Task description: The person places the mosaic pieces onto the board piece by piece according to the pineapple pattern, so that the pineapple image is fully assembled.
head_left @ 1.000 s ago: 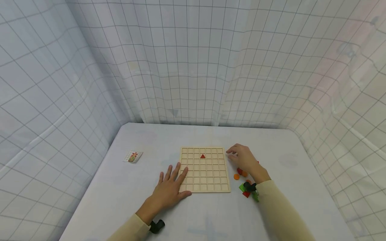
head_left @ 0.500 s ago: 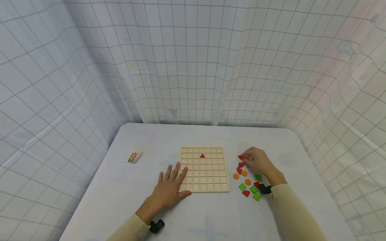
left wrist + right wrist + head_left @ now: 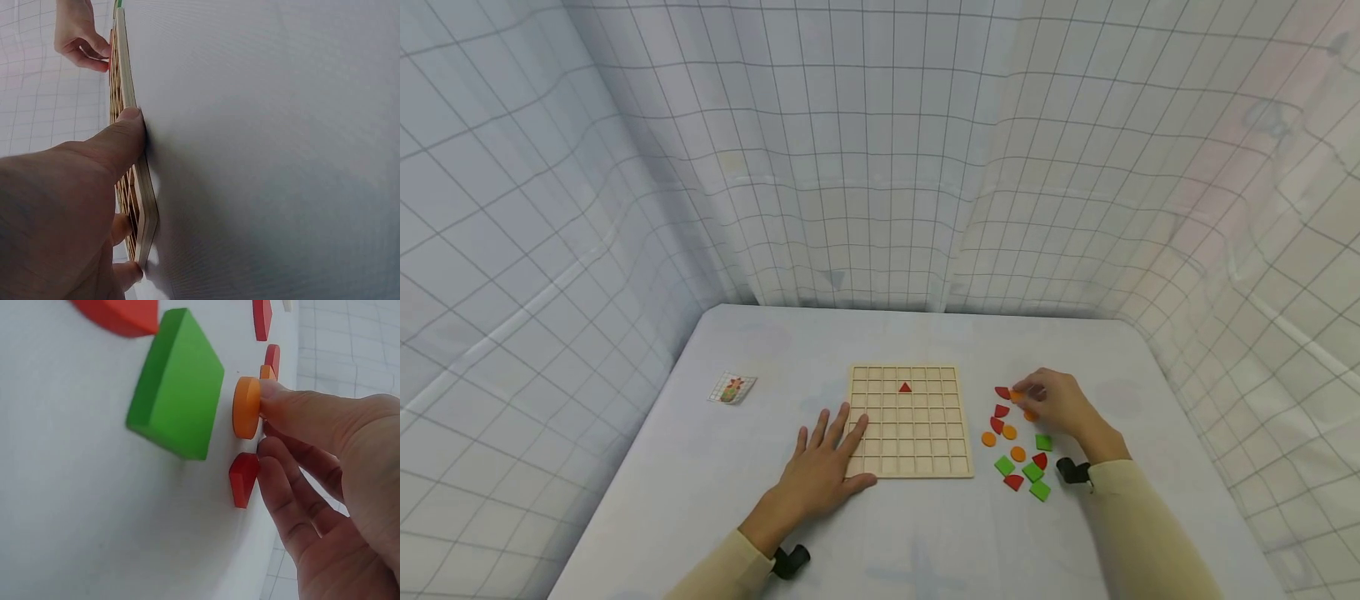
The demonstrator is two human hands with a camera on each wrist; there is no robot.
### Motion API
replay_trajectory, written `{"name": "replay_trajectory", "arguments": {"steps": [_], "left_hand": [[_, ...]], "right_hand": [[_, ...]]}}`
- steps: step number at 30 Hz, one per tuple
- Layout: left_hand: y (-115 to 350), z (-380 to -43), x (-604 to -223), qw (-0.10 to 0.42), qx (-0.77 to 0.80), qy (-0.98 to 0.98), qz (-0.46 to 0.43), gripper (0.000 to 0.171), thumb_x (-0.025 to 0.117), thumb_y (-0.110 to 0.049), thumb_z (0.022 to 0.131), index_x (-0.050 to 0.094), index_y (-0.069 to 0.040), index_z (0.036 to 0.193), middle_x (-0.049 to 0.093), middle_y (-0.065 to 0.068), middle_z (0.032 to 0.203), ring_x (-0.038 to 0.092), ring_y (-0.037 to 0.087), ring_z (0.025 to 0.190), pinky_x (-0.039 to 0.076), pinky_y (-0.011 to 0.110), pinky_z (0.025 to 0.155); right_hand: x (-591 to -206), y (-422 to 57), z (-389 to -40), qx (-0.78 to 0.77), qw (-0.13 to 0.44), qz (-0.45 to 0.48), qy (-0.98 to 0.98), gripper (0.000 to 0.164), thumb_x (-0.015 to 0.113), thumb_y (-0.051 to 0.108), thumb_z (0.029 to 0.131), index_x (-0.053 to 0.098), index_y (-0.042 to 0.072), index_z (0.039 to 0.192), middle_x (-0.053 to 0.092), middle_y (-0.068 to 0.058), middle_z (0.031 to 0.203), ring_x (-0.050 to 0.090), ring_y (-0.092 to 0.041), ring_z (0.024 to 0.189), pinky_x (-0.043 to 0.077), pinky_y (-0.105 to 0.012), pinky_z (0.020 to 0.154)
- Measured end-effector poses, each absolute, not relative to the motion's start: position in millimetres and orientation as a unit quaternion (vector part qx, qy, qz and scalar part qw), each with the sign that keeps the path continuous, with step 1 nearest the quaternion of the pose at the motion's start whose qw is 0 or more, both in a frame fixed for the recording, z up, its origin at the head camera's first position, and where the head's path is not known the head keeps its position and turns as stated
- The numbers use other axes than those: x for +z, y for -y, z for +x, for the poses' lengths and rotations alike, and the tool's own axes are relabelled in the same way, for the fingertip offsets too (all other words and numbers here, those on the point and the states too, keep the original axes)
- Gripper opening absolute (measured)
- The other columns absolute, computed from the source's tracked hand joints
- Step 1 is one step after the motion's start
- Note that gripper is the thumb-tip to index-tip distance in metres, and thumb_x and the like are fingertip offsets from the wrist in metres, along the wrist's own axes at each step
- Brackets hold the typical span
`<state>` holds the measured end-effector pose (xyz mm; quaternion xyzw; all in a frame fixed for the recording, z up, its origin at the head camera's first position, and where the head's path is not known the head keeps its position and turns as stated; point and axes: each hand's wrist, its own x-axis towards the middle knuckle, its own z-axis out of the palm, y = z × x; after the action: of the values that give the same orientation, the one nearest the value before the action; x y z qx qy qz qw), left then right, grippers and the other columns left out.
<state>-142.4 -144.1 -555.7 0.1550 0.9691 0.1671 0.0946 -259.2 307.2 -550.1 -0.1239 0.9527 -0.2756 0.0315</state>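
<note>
My left hand (image 3: 820, 477) lies spread on the left edge of a wooden grid board (image 3: 910, 433). In the left wrist view its thumb (image 3: 128, 125) presses the rim. A red triangle (image 3: 905, 387) sits in an upper cell. My right hand (image 3: 1060, 408) is low over loose pieces right of the board, fingers bent. Its fingertips are right at an orange disc (image 3: 1017, 397). In the right wrist view the thumb overlaps the edge of another orange disc (image 3: 245, 409), and a red piece (image 3: 244, 478) lies by the other fingers. Thumb and fingers stand apart there.
Green squares (image 3: 1005, 466), orange discs (image 3: 988, 439) and red rounded pieces (image 3: 1002, 411) are scattered between the board and my right forearm. A small printed card (image 3: 732, 389) with a picture lies at the left. Gridded white curtains (image 3: 880, 167) surround the white table (image 3: 805, 342).
My right hand has come from the board's upper right edge back over the loose pieces, then slightly further right, uncovering several of them. The left hand and board have stayed put.
</note>
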Motion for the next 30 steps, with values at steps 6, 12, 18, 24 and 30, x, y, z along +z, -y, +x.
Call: {"name": "replay_trajectory", "arguments": {"steps": [6, 12, 18, 24, 30], "left_hand": [[143.7, -140.1, -548.8, 0.089, 0.172, -0.968, 0.159, 0.099, 0.075, -0.065, 0.108, 0.035, -0.018, 0.185, 0.021, 0.021, 0.196, 0.02, 0.058, 0.18, 0.025, 0.086, 0.137], [143.1, -139.7, -546.8, 0.09, 0.172, -0.968, 0.158, 0.099, 0.076, -0.065, 0.108, 0.036, -0.018, 0.185, 0.021, 0.021, 0.196, 0.021, 0.058, 0.18, 0.025, 0.086, 0.137], [144.3, -140.7, -548.0, 0.094, 0.178, -0.967, 0.156, 0.098, 0.077, -0.062, 0.108, 0.036, -0.018, 0.185, 0.02, 0.02, 0.196, 0.02, 0.058, 0.18, 0.023, 0.086, 0.137], [145.1, -141.2, -548.4, 0.094, 0.181, -0.966, 0.156, 0.098, 0.078, -0.062, 0.108, 0.036, -0.017, 0.185, 0.02, 0.02, 0.196, 0.019, 0.058, 0.18, 0.023, 0.086, 0.137], [145.7, -141.5, -548.1, 0.098, 0.187, -0.965, 0.156, 0.098, 0.077, -0.063, 0.108, 0.036, -0.019, 0.185, 0.02, 0.019, 0.196, 0.019, 0.057, 0.18, 0.022, 0.085, 0.138]], "right_hand": [[-550.8, -308.6, -258.7, -0.279, 0.016, -0.142, -0.949, 0.018, 0.088, 0.007, 0.104, 0.088, 0.005, 0.121, 0.083, -0.014, 0.118, 0.08, -0.033, 0.108, 0.071, -0.054, 0.098], [-549.7, -308.9, -258.1, -0.274, 0.012, -0.134, -0.952, 0.018, 0.086, 0.007, 0.105, 0.088, 0.004, 0.122, 0.082, -0.014, 0.119, 0.076, -0.031, 0.107, 0.069, -0.056, 0.101], [-547.7, -308.2, -257.0, -0.269, 0.008, -0.131, -0.954, 0.023, 0.087, 0.009, 0.105, 0.086, 0.0, 0.126, 0.082, -0.018, 0.12, 0.077, -0.033, 0.107, 0.069, -0.057, 0.102], [-550.2, -308.0, -256.0, -0.275, -0.003, -0.123, -0.954, 0.029, 0.088, 0.01, 0.104, 0.085, -0.002, 0.13, 0.08, -0.019, 0.119, 0.076, -0.033, 0.105, 0.069, -0.056, 0.099], [-553.2, -297.5, -253.7, -0.284, -0.015, -0.124, -0.951, 0.028, 0.086, 0.011, 0.106, 0.084, 0.0, 0.132, 0.078, -0.015, 0.117, 0.075, -0.032, 0.108, 0.069, -0.056, 0.101]]}}
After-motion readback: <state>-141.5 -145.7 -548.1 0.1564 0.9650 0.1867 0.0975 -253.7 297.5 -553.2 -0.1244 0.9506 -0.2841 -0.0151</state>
